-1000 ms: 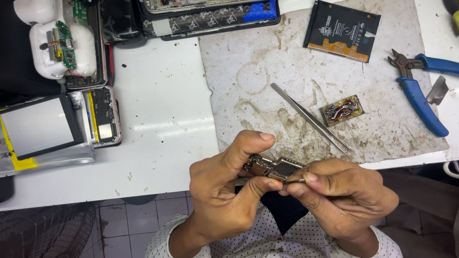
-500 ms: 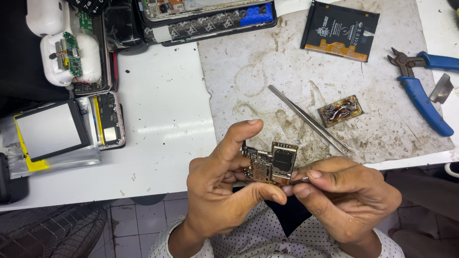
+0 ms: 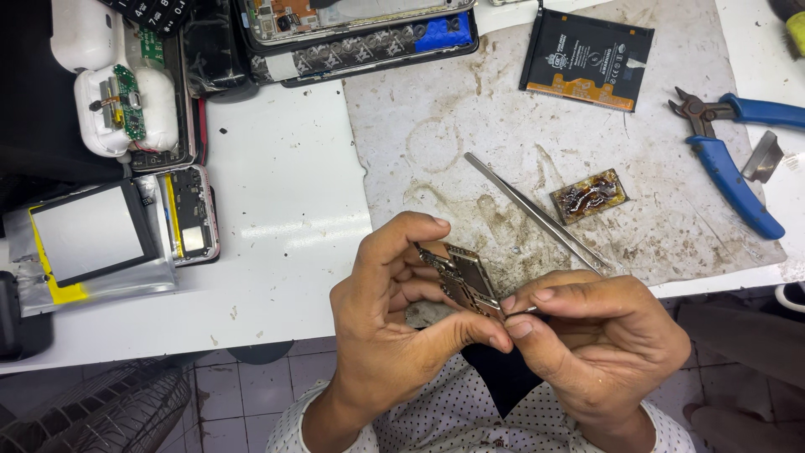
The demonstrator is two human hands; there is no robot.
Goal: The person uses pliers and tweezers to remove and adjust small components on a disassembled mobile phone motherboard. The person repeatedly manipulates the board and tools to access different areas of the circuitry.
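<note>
A small phone circuit board (image 3: 464, 277) with metal shielding sits tilted in the air just off the near edge of the bench (image 3: 277, 201), above the person's lap. The left hand (image 3: 394, 327) is closed around it, thumb and fingertips clamping its lower edge and sides. The right hand (image 3: 587, 335) is pinched shut on a thin metal tool, too slim to identify, whose tip meets the board's lower right corner.

As far as can be judged, the board is already out of its phone and is being worked on in the hands; whether any part has come off it cannot be told.

Just beyond the hands, a stained grey work mat (image 3: 520, 134) covers the right half of the bench. On it lie steel tweezers (image 3: 537, 210) set diagonally, a small brown component (image 3: 589, 195) beside them, a black phone battery (image 3: 587, 59) toward the far edge, and blue-handled cutters (image 3: 729, 159) at the right edge. An opened phone frame (image 3: 360, 33) lies along the far edge. Toward the left edge are a dismantled phone (image 3: 191, 214) next to a loose screen (image 3: 92, 231), and a white earbud case with a green board (image 3: 126, 105).
</note>
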